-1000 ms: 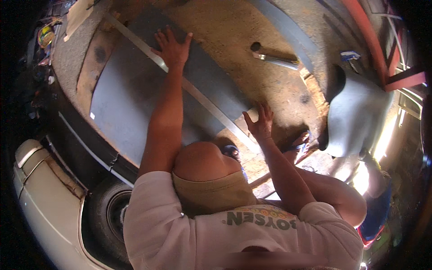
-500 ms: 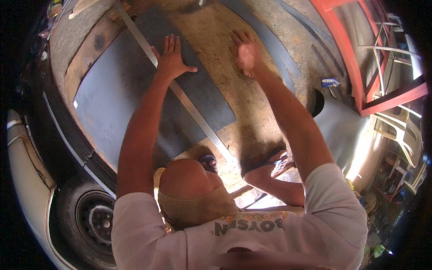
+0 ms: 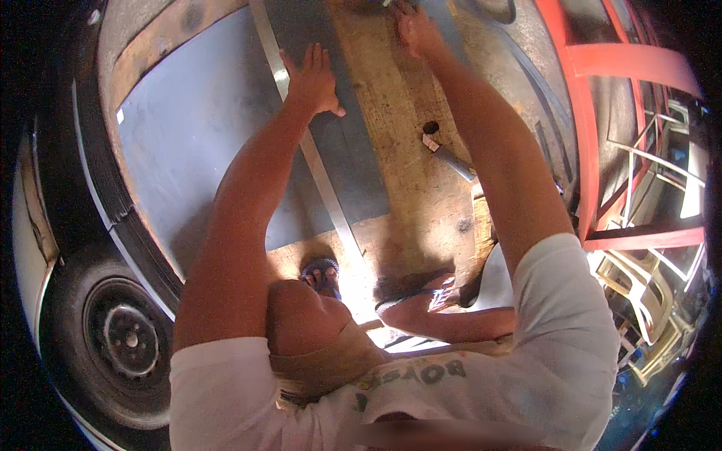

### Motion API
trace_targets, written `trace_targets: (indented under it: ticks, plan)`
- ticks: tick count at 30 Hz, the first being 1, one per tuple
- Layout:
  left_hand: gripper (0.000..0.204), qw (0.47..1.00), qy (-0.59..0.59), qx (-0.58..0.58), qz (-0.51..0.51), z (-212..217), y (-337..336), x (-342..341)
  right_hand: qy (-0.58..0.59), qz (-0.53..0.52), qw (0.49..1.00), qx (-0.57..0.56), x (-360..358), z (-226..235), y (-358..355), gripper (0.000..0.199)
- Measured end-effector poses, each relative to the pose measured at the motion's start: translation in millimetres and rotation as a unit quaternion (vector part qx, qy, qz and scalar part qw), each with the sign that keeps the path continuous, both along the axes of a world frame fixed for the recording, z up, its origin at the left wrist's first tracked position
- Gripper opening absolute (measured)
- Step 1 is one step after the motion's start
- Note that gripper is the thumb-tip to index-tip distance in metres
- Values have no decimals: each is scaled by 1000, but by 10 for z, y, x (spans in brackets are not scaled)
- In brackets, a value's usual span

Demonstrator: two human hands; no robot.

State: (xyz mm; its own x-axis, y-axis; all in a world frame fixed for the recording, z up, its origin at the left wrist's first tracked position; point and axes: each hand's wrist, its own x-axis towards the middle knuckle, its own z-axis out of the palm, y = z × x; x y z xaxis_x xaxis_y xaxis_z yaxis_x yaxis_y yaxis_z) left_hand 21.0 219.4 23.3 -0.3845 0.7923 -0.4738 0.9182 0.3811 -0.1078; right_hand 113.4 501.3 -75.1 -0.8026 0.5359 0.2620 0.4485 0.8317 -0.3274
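Observation:
My left hand (image 3: 312, 84) lies with fingers spread along a long metal straightedge (image 3: 329, 192), thumb out over the dark grey flat sheet (image 3: 203, 128). The straightedge runs across the sheet, and its near end reaches past the sheet's edge. My right hand (image 3: 417, 34) is stretched to the far edge of the view, fingers extended beside a small pale object (image 3: 386, 3) that is mostly cut off. No object shows in its grasp. By my right forearm, a narrow dark tool with a pale end (image 3: 453, 161) rests on the plywood (image 3: 395, 143).
On the right stand a red metal frame (image 3: 583, 150) and pale plastic chairs (image 3: 639, 293). Dark curved strips (image 3: 534, 68) lie beyond the plywood. To the left are a dark vehicle panel (image 3: 98, 150) and a wheel (image 3: 124, 338). My sandalled foot (image 3: 322, 274) is near the sheet's edge.
My right hand has moved farther away, toward the small pale object, uncovering the narrow tool. The view has shifted; my left hand stays spread on the straightedge.

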Motion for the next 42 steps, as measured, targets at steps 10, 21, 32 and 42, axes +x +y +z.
trace_targets:
  ticks: [10,21,32,42]
  plan:
    - [133,999,-4,-40,-4,29,-7,-95,-183,61,977,93,-438,-357,367,29]
    - [125,997,-73,11,6,91,-133,-63,-127,43,990,46,81,-293,229,29]
    - [135,998,-57,39,13,-142,-116,-116,67,-132,972,-181,2152,855,-2898,16]
    - [142,997,-50,64,-10,-188,-514,851,-3,-95,975,-200,2294,562,-3754,14]
